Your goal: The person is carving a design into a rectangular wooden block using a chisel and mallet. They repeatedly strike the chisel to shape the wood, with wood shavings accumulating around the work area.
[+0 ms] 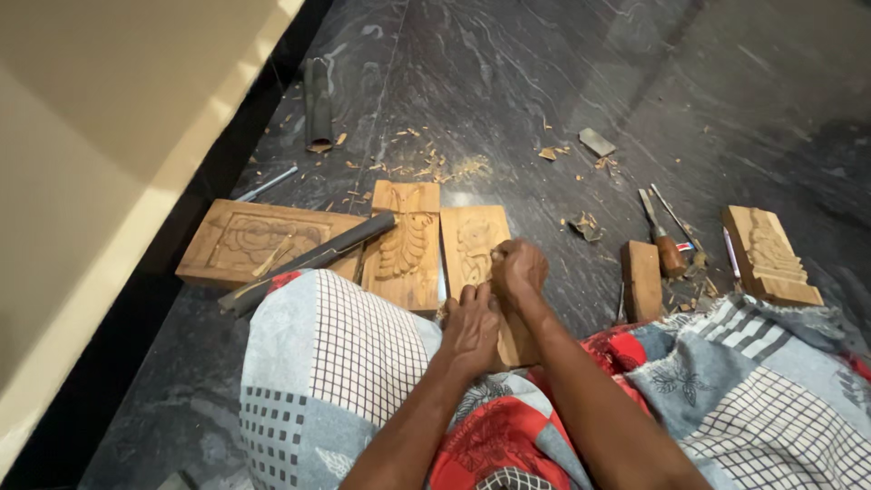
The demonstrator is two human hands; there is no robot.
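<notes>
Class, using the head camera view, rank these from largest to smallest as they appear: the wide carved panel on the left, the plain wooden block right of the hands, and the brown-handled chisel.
1. Wide carved panel.
2. Plain wooden block.
3. Brown-handled chisel: similar in length to the block but much thinner.

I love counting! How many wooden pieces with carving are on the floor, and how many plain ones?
Carved wooden pieces: 4
Plain wooden blocks: 1
Total: 5
</notes>
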